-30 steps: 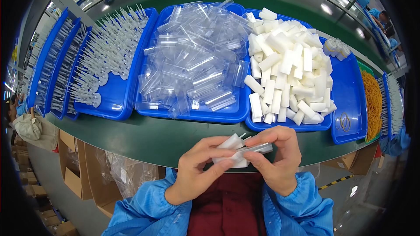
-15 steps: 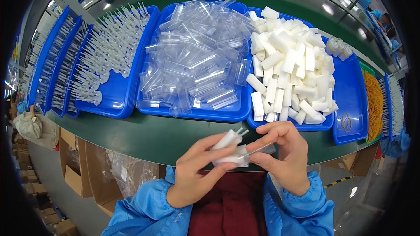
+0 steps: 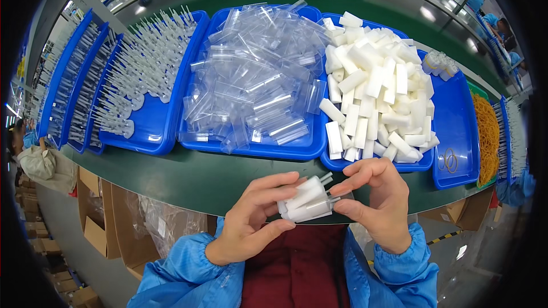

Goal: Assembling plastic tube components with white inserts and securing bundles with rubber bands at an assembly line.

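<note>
Over the table's near edge, my left hand (image 3: 246,219) holds a bundle of white foam pieces (image 3: 302,198) between its thumb and fingers. Thin pale rods (image 3: 326,179) stick out of the bundle's upper right end. A clear plastic piece (image 3: 313,211) lies along the bundle's lower side. At the right end, the thumb and fingers of my right hand (image 3: 383,202) pinch a clear plastic part (image 3: 344,196), mostly covered by the fingertips. Beyond my hands are a blue tray (image 3: 251,147) heaped with clear plastic sleeves (image 3: 257,80) and a pile of white foam blocks (image 3: 377,88).
At left, blue trays (image 3: 149,142) hold upright thin white stems (image 3: 148,57). To the right, a blue tray (image 3: 456,114) carries a few rubber bands (image 3: 451,161) and small bagged parts (image 3: 439,64). Beside it lies a heap of yellow rubber bands (image 3: 485,137). Cardboard boxes (image 3: 97,222) stand below left.
The bundle has turned and shifted slightly right in my left hand, whose fingers have loosened a little. The clear plastic now sits closer against the bundle. My right hand has moved slightly right.
</note>
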A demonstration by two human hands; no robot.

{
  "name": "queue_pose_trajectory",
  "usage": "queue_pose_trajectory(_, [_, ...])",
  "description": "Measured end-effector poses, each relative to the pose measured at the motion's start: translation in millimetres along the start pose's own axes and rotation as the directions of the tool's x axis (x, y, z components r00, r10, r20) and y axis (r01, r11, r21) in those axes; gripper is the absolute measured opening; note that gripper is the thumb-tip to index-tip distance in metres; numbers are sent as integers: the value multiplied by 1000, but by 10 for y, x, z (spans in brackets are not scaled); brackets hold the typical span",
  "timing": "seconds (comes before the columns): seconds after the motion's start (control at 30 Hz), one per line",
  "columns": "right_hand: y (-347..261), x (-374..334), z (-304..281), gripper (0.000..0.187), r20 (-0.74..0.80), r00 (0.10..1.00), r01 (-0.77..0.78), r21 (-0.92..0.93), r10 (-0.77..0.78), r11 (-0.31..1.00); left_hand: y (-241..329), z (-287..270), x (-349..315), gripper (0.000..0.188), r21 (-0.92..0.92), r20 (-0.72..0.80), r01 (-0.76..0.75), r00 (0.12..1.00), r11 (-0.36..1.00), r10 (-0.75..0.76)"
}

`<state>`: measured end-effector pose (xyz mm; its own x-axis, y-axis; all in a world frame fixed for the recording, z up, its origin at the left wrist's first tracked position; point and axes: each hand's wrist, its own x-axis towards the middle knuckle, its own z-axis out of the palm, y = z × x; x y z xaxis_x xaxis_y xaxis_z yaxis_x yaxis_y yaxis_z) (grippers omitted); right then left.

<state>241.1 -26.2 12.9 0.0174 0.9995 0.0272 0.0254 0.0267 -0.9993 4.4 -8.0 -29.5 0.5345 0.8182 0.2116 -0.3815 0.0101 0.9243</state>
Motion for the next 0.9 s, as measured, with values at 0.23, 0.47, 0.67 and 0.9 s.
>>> queue_pose_trajectory(0.23, [101,3,191,38,96,994,46,4,-47,999,49,101,-29,55,-81,-94,46,994,996,-54])
queue_pose_trajectory(0.47, [104,56,235,34,187,966,209,-152,-179,966,57,-151,-7,39,29,-23,-23,999,999,23])
queue_pose_trajectory(0.67, [45,425,245,33,318,898,383,-224,-304,896,154,-237,-55,33,30,-129,107,986,994,-102])
queue_pose_trajectory(0.9, [-24,1150,490,35,419,701,649,-710,-577,273,144,-212,-28,36,46,-156,118,982,992,-110])
